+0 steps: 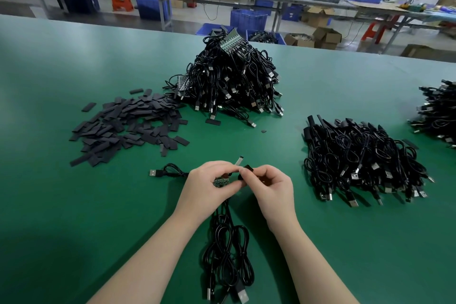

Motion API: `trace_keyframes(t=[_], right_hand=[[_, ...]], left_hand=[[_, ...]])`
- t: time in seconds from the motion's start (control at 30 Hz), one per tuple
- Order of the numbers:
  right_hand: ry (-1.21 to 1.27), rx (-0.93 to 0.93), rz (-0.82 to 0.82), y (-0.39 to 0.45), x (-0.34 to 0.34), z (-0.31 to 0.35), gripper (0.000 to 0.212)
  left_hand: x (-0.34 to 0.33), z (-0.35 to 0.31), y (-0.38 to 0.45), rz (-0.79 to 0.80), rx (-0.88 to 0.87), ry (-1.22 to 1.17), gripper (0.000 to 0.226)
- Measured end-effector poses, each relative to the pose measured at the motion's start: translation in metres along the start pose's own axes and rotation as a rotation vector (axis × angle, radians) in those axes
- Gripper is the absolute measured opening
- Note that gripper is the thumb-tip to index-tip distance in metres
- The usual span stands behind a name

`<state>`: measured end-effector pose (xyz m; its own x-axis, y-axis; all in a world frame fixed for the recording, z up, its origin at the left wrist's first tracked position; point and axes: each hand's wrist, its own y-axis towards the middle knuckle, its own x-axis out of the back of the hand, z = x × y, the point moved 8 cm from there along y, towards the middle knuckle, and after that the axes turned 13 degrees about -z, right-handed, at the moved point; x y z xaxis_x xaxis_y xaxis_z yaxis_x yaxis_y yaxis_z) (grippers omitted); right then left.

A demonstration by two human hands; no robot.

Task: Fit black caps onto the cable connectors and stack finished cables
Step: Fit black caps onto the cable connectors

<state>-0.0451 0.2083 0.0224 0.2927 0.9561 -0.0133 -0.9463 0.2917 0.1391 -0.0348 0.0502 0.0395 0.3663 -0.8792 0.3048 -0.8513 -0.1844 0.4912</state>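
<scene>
Left hand [206, 184] is pinching the small green circuit-board connector [220, 182] steady; right hand [267, 186] beside it is pinching a flat black cap [247, 171], lining it up to slide on.

Bright even light, soft shadows, curved edges

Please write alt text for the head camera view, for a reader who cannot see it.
Over a green table, the left hand holds a small board with cables, and the right hand pinches a black cap beside it. Loose caps lie left, a cable heap behind, a cable stack right.
</scene>
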Motion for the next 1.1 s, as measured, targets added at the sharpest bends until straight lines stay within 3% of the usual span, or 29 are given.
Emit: trace_keyframes(t=[0.5,0.8,1.1], right_hand=[[-0.031,0.010,0.032,-0.001,-0.005,-0.001,0.027],[-0.032,0.086,0.063,-0.005,-0.007,0.008,0.027],[0.117,-0.045,-0.001,-0.002,-0.001,0.004,0.025]], left_hand=[[-0.003,0.010,0.002,0.005,0.024,0.053,0.021],[-0.002,0.007,0.002,-0.008,0.024,0.020,0.033],[0.000,0.000,0.001,0.001,0.022,-0.034,0.039]])
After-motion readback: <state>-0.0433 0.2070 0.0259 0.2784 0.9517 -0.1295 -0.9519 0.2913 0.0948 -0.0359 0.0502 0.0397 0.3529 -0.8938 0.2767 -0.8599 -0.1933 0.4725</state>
